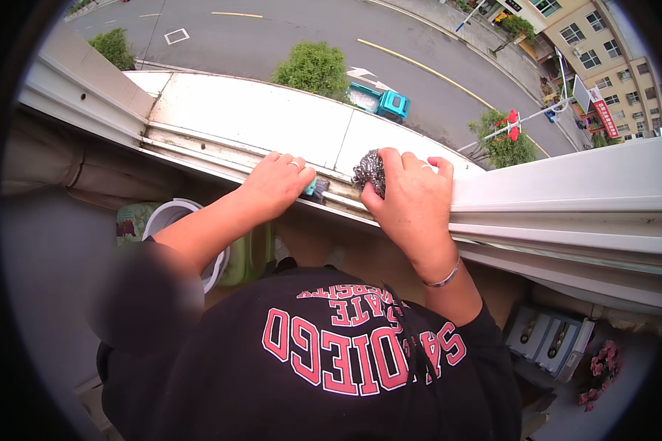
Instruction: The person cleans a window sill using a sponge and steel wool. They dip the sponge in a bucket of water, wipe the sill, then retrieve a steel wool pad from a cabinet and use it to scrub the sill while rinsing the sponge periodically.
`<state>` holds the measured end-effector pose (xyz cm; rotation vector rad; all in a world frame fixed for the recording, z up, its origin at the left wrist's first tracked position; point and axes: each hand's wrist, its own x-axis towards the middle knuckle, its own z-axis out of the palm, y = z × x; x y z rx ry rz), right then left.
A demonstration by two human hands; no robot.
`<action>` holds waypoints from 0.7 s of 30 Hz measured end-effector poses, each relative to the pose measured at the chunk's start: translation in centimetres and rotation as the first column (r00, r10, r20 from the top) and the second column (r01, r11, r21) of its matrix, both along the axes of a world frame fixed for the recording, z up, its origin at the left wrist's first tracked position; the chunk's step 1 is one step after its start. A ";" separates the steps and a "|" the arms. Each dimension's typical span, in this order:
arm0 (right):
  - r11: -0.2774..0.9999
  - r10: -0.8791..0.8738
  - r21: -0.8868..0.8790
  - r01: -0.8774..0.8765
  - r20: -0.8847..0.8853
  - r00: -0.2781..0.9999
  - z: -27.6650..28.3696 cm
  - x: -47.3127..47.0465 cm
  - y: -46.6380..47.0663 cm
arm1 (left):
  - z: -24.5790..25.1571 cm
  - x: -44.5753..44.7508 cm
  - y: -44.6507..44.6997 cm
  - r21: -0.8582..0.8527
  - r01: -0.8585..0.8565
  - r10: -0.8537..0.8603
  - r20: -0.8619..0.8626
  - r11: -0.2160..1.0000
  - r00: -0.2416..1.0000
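Note:
My left hand [276,184] is closed around the turquoise handle of a small brush [321,188], whose dark bristles rest in the track of a white window frame [220,156]. Just to the right, my right hand [414,204] grips a metal wire scouring ball [368,172] between thumb and fingers, over the same track. Brown dirt marks the track and its left corner. The part of the brush handle under my left palm is hidden.
A white outer ledge [254,113] lies beyond the track, high above a street. A white sash [562,184] stands at the right. Below the sill, at left, are a pale bucket [168,212] and a green plastic container [245,256]. Pink flowers [604,366] are at lower right.

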<state>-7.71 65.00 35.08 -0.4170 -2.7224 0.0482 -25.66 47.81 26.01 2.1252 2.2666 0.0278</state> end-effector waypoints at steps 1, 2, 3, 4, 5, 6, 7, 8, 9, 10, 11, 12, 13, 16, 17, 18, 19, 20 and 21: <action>1.000 -0.004 -0.009 0.004 0.046 0.999 0.1 0.3 0.0 | 0.0 -0.5 -0.5 -0.001 -0.020 0.020 -0.007 1.000 1.000; 1.000 0.000 -0.012 0.001 0.087 0.996 0.3 0.5 0.1 | 0.1 -1.3 -1.3 -0.006 -0.039 0.038 -0.004 0.999 0.999; 1.000 -0.014 -0.022 0.017 0.139 0.990 0.4 0.7 0.2 | 0.2 -2.2 -2.3 0.017 -0.056 0.056 -0.010 0.998 0.998; 0.999 -0.011 -0.028 0.015 0.132 0.991 0.4 0.7 0.2 | 0.2 -3.2 -3.5 0.000 -0.086 0.085 -0.034 0.996 0.996; 0.999 -0.007 -0.033 0.012 0.145 0.989 0.4 0.7 0.3 | 0.1 -4.4 -4.7 0.042 -0.100 0.103 -0.068 0.994 0.992; 0.999 -0.006 -0.047 0.013 0.153 0.988 0.4 0.7 0.3 | 0.1 -5.7 -6.0 0.019 -0.138 0.139 -0.088 0.990 0.986; 0.998 -0.002 -0.068 0.012 0.155 0.988 0.2 0.5 0.3 | 0.1 -7.2 -7.2 0.054 -0.162 0.163 -0.025 0.985 0.986; 0.997 0.008 -0.078 -0.002 0.079 0.997 0.1 0.4 0.3 | 0.1 -8.6 -8.3 0.069 -0.168 0.170 -0.024 0.983 0.985; 0.996 0.011 -0.092 -0.011 0.002 1.000 -0.1 0.1 0.3 | 0.1 -9.5 -9.1 0.085 -0.184 0.186 -0.014 0.979 0.982; 0.995 0.011 -0.101 -0.019 -0.075 0.997 -0.2 -0.1 0.3 | 0.0 -9.8 -9.5 0.072 -0.183 0.183 0.012 0.980 0.983; 0.991 -0.002 -0.131 -0.016 -0.133 0.991 -0.3 -0.3 0.3 | -0.2 -9.7 -9.2 0.074 -0.182 0.179 0.039 0.981 0.983; 0.987 -0.014 -0.159 -0.017 -0.193 0.981 -0.4 -0.5 0.3 | -0.2 -9.1 -8.6 0.092 -0.190 0.185 0.063 0.977 0.981; 0.982 -0.024 -0.186 -0.025 -0.254 0.967 -0.3 -0.5 0.3 | -0.2 -7.9 -7.5 0.108 -0.128 0.115 0.119 0.986 0.986; 0.829 -0.196 -0.551 -0.100 -0.453 0.869 0.1 -0.7 0.5 | -1.3 -0.8 -0.6 0.128 -0.005 -0.019 0.189 0.992 0.982; 0.714 -0.255 -0.674 -0.188 -0.501 0.827 0.2 -0.8 0.6 | -1.8 2.1 2.2 0.154 0.008 -0.038 0.191 0.988 0.981; 0.706 -0.259 -0.674 -0.218 -0.532 0.806 0.3 -0.8 0.7 | -2.3 4.9 4.5 0.202 0.021 -0.066 0.216 0.979 0.974; 0.720 -0.267 -0.663 -0.204 -0.537 0.800 0.4 -0.8 0.7 | -2.6 7.5 6.5 0.255 0.047 -0.093 0.170 0.966 0.981; 0.741 -0.260 -0.640 -0.203 -0.553 0.792 0.3 -0.9 0.8 | -2.9 9.6 8.2 0.268 0.069 -0.113 0.156 0.961 0.981; 0.765 -0.251 -0.613 -0.197 -0.565 0.786 0.2 -0.9 0.8 | -3.2 10.8 9.2 0.285 0.101 -0.148 0.148 0.953 0.978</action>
